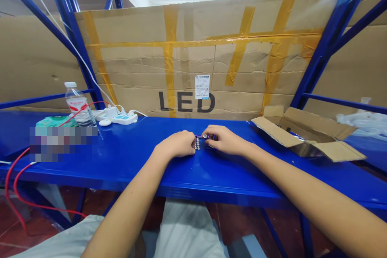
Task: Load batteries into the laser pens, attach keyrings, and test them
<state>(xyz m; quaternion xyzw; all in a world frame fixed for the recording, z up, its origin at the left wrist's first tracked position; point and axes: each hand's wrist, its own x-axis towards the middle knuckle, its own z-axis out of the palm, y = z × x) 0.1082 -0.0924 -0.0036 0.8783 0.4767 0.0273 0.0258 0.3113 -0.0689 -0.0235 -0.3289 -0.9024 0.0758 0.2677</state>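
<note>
Several small silvery round pieces [197, 144] stand close together in short rows on the blue tabletop, between my two hands. My left hand [180, 144] is curled at their left side, its fingertips against or just beside them; what it grips, if anything, is hidden. From the right, my right hand [226, 139] pinches a small dark cylinder with a pale round end [205, 136] between thumb and fingers. A thin purplish strip shows behind the silvery pieces, and a dark object lies partly hidden beneath the right hand.
An open cardboard box [314, 147] with dark items inside sits on the right of the blue table [127, 157]. At left are a water bottle [79, 107], a white power strip [123, 117], a green packet [54, 121] and red cables [22, 171]. Behind stands a taped cardboard sheet [136, 72].
</note>
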